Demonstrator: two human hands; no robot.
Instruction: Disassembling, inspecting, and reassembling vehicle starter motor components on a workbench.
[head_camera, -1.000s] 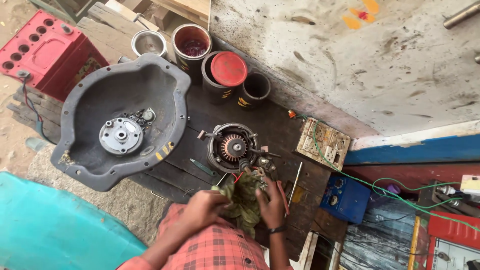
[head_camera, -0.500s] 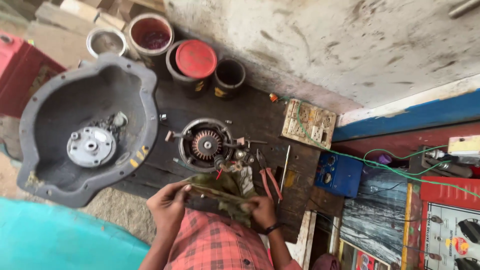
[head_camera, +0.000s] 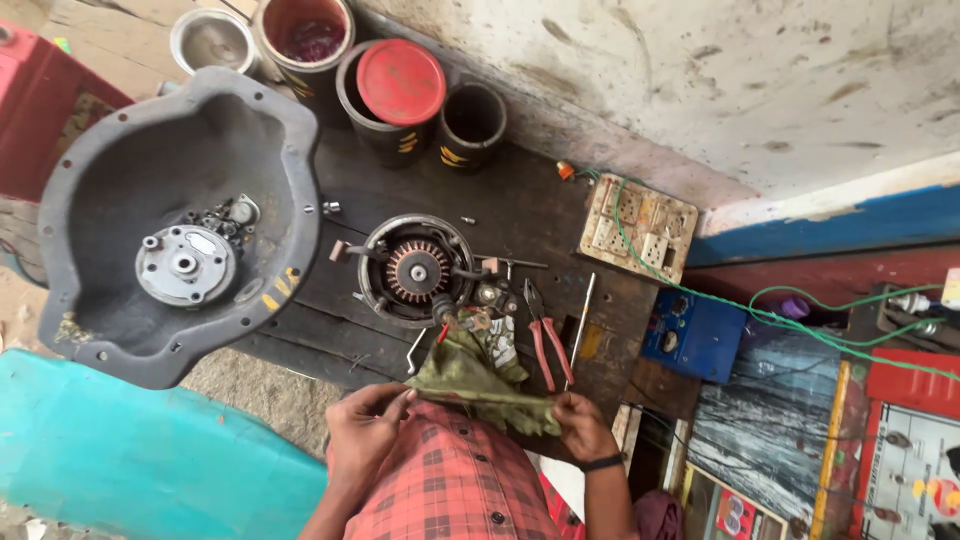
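Filling the left of the frame, the big grey housing (head_camera: 170, 210) lies open on the dark workbench (head_camera: 530, 220), a round metal hub (head_camera: 186, 264) inside it. At centre sits the motor stator (head_camera: 415, 270), with red-handled pliers (head_camera: 547, 340) just right of it. Low in the frame, the left hand (head_camera: 365, 428) and right hand (head_camera: 583, 425) each pinch an edge of the greasy olive rag (head_camera: 480, 385), fingers closed on it. Keeping it taut between both grips should work best.
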